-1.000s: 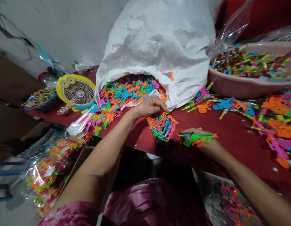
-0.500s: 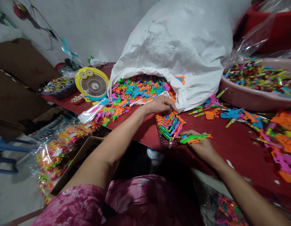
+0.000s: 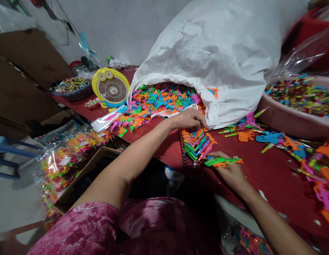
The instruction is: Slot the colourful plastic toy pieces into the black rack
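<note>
My left hand (image 3: 190,119) bends over the far end of a black mesh basket (image 3: 191,163). Its fingers curl down together against the stacked toys, with their tips partly hidden, so what they grip cannot be made out. Slanted rows of small plastic toy guns (image 3: 198,144) in orange, green, pink and blue fill the basket. At the basket's near right corner, my right hand (image 3: 230,174) is closed around a few toy guns (image 3: 223,161), a green one above an orange one. A big white sack (image 3: 215,49) lies behind, its mouth spilling more toy guns (image 3: 164,101).
A pink basin (image 3: 281,108) of small colourful tubes stands right of the sack. Loose toys (image 3: 276,139) lie along the red table (image 3: 260,166). A yellow fan (image 3: 112,88) and a dark basin (image 3: 74,95) are at left. Below sit a cardboard box (image 3: 100,156) and filled plastic bags (image 3: 56,163).
The head view has turned slightly left, so most things sit further right in the picture. Both hands keep nearly the same places at the basket, and the right still holds the toy guns.
</note>
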### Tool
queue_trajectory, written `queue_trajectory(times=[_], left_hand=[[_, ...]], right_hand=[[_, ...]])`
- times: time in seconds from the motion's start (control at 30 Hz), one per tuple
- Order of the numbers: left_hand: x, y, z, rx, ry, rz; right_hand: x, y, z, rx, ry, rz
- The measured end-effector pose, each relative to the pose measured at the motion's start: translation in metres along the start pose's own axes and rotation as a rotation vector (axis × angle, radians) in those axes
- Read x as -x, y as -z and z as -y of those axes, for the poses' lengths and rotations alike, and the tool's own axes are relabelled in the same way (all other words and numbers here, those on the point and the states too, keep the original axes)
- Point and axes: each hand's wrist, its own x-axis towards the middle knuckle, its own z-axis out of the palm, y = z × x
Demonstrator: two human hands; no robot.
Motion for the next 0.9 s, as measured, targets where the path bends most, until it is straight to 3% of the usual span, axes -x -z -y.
queue_trajectory(times=[0.3, 0.47, 0.7, 0.9], left_hand=[[-0.003, -0.002, 0.005, 0.06, -0.024, -0.008], [-0.003, -0.002, 0.003, 0.087, 0.019, -0.018], [-0.003, -0.003, 0.009, 0.024, -0.093, 0.011], [-0.005, -0.002, 0.011, -0.048, -0.122, 0.022]], right_hand=[[-0.005, 0.007, 0.006, 0.145, 0.15, 0.096], [-0.01, 0.002, 0.012, 0.239, 0.118, 0.141], [0.003, -0.016, 0.007, 0.361, 0.098, 0.005], [0.005, -0.022, 0.016, 0.634, 0.079, -0.05]])
